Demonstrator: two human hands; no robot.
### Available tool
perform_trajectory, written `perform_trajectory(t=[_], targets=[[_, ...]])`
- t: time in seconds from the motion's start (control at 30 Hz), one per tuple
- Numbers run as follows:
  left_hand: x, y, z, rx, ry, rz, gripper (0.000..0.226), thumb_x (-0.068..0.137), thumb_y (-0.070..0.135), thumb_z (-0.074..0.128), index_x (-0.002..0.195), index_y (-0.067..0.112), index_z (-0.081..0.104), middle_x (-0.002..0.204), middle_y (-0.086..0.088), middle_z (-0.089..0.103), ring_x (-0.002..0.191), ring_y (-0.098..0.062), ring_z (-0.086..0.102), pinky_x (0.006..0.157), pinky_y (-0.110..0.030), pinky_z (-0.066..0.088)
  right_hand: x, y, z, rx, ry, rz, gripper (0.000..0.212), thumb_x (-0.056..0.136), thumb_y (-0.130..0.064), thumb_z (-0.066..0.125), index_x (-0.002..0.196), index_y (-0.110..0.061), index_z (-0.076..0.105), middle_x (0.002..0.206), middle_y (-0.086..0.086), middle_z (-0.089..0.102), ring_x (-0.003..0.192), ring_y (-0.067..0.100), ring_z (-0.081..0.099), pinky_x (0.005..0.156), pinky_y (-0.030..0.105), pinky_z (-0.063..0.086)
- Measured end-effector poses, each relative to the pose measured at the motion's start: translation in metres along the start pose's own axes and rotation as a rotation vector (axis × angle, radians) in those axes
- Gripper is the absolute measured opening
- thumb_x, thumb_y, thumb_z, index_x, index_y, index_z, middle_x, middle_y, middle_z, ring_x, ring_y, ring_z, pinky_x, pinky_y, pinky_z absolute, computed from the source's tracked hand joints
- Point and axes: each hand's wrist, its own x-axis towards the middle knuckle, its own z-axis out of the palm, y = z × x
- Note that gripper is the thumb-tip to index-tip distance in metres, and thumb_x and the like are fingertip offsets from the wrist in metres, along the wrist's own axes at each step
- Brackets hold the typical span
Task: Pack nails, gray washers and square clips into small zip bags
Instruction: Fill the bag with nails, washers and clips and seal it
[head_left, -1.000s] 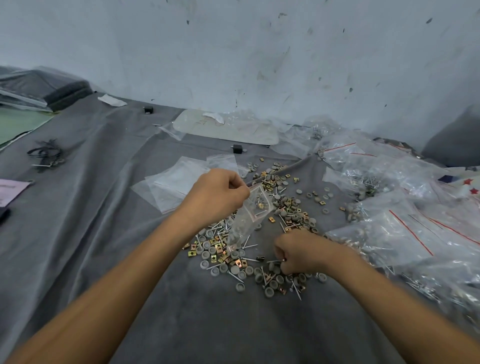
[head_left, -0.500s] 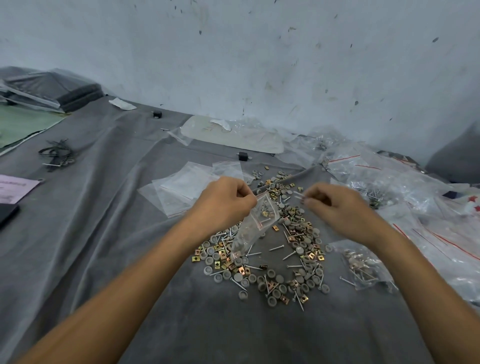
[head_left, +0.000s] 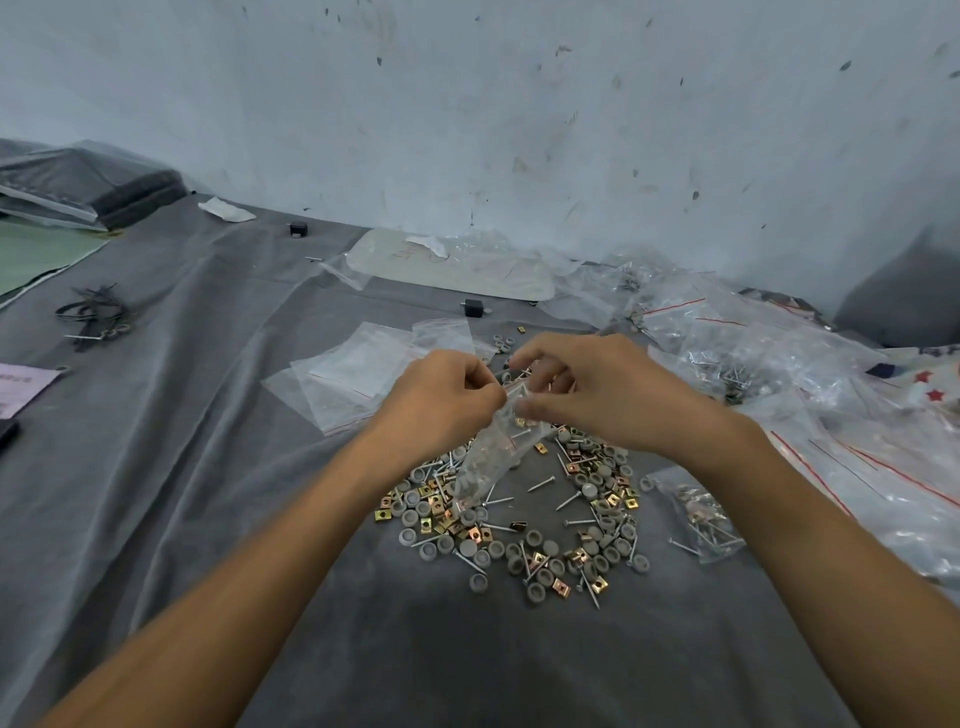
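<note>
Nearest you, both forearms reach in over the gray cloth (head_left: 218, 467), which lies creased across the whole surface. Just beyond them sits the loose pile: washers (head_left: 470, 548), gold clips (head_left: 561, 587) and nails (head_left: 540, 484) mixed together in a rough ring on the cloth. A small filled bag (head_left: 698, 519) lies just right of the pile, under your right forearm's line, with nails poking towards its lower edge.

Above the pile you hold the bag (head_left: 493, 457) in the air. It hangs down and to the left, its bottom corner just over the clips, and a few parts show through it. Your left hand (head_left: 441, 400) pinches its top from the left with curled fingers. Your right hand (head_left: 597, 395) meets it from the right, thumb on the upper edge and fingers curled behind. Whether those fingers also hold a part, you cannot tell; that spot is blurred. Both hands hide the bag's mouth and the far part of the pile.

Behind your left hand lie empty bags (head_left: 358, 374) in a flat stack. To the right, a heap of bags (head_left: 779, 364) spreads to the edge. Farther off sit a black block (head_left: 471, 307), a pale tray (head_left: 452, 265) under plastic, black cords (head_left: 96, 317) at left, and the stained wall (head_left: 519, 130).
</note>
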Motion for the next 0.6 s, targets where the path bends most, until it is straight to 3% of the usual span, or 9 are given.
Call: perform_trajectory(t=[0.1,0.13,0.27,0.43,0.5,0.6], targets=[[-0.001,-0.002,-0.002,-0.031,-0.002,-0.001,0.016,0.091,0.025,0.064,0.076,0.024,0.07,0.062,0.012,0.069,0.042,0.004,0.053,0.039,-0.013,0.036,0.004,0.03,0.005,0.108,0.16,0.102,0.003,0.097,-0.034,0.066,0.1,-0.034,0.067,0.092,-0.013,0.071,0.083,0.0,0.066,0.075,0.018,0.053],[-0.002,-0.003,-0.002,-0.032,-0.002,-0.001,0.017,0.091,0.025,0.063,0.076,0.024,0.07,0.062,0.012,0.069,0.043,0.004,0.053,0.039,-0.013,0.036,0.004,0.042,0.013,0.007,0.136,0.14,0.004,0.098,-0.03,0.065,0.098,-0.032,0.068,0.095,-0.013,0.071,0.085,0.001,0.066,0.075,0.02,0.053],[-0.001,-0.003,-0.001,-0.007,-0.005,0.013,0.016,0.091,0.027,0.064,0.075,0.026,0.07,0.062,0.016,0.069,0.045,0.005,0.054,0.043,-0.015,0.038,0.0,0.078,0.078,-0.319,-0.224,0.128,0.02,0.099,-0.021,0.06,0.116,-0.019,0.07,0.117,0.0,0.07,0.108,0.018,0.065,0.091,0.032,0.05],[-0.003,-0.006,-0.003,0.009,-0.003,0.03,0.015,0.091,0.028,0.064,0.077,0.027,0.069,0.063,0.019,0.068,0.049,0.004,0.058,0.046,-0.016,0.041,-0.013,0.101,0.118,-0.592,-0.195,0.006,0.022,0.108,-0.027,0.041,0.124,-0.014,0.048,0.128,0.01,0.049,0.115,0.028,0.048,0.098,0.039,0.04],[-0.003,-0.007,-0.005,0.011,0.002,0.038,0.015,0.091,0.028,0.064,0.076,0.027,0.068,0.062,0.018,0.068,0.046,0.004,0.056,0.046,-0.018,0.041,-0.014,0.096,0.108,-0.49,-0.111,0.051,0.012,0.109,-0.023,0.038,0.114,-0.017,0.047,0.114,0.005,0.053,0.106,0.027,0.051,0.087,0.036,0.039],[-0.004,-0.009,-0.007,0.03,0.021,0.053,0.016,0.09,0.029,0.064,0.075,0.028,0.068,0.062,0.017,0.067,0.047,0.003,0.056,0.05,-0.021,0.042,-0.013,0.078,0.069,-0.013,0.131,0.191,0.015,0.109,-0.029,0.041,0.096,-0.023,0.044,0.085,-0.002,0.06,0.078,0.011,0.061,0.068,0.041,0.048]])
